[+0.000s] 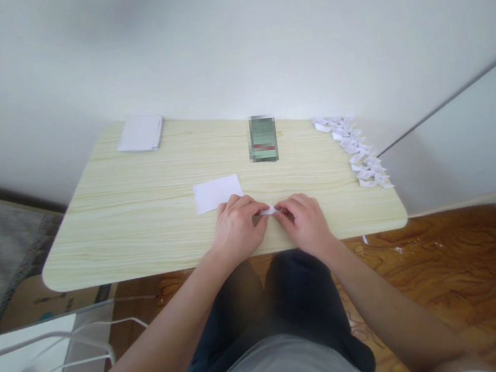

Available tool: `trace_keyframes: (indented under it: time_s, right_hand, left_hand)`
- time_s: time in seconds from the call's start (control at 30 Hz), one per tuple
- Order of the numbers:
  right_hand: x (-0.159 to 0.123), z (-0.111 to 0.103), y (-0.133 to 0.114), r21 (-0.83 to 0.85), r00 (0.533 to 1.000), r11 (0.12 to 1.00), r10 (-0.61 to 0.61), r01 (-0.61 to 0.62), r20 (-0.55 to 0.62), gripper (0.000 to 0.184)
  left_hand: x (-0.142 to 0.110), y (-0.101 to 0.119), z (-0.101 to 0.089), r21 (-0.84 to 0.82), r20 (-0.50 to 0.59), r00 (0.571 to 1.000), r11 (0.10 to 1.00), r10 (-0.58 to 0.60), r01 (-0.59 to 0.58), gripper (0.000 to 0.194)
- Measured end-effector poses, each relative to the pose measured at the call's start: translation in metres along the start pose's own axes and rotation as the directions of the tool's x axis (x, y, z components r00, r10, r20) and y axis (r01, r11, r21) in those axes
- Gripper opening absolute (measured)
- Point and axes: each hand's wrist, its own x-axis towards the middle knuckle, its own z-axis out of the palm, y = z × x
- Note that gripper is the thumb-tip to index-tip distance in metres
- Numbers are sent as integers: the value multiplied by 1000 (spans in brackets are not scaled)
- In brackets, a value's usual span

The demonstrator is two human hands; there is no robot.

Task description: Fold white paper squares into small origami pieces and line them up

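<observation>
Both my hands rest near the front edge of a light wooden table (144, 221). My left hand (236, 229) and my right hand (304, 221) pinch the two ends of a small folded piece of white paper (269, 210) held between them, fingers curled. A flat white sheet of paper (217, 192) lies just behind my left hand.
A stack of white paper (140, 133) sits at the table's back left. A blurred green rectangular object (263, 138) lies at the back middle. Several small folded white paper shapes (358, 149) line the right edge. White wall behind; wooden floor to the right.
</observation>
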Motion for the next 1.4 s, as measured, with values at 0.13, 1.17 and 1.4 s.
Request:
trace_keyframes:
  time_s: [0.13,1.17,1.4]
  right_hand:
    - [8,0,1,53,1000,999,-2,3,-16,25]
    - [145,0,22,911,991,411,133,-45,-11,18]
    - [143,-2,28,927,991,366,132,-82,35,17]
  left_hand:
    - [5,3,2,0,-31,999,1000,-14,14,18]
    - [128,-25,-10,-764,-97,987,645,-131,10,10]
    - [128,-26,-10,-796,-46,997,605,-61,0,8]
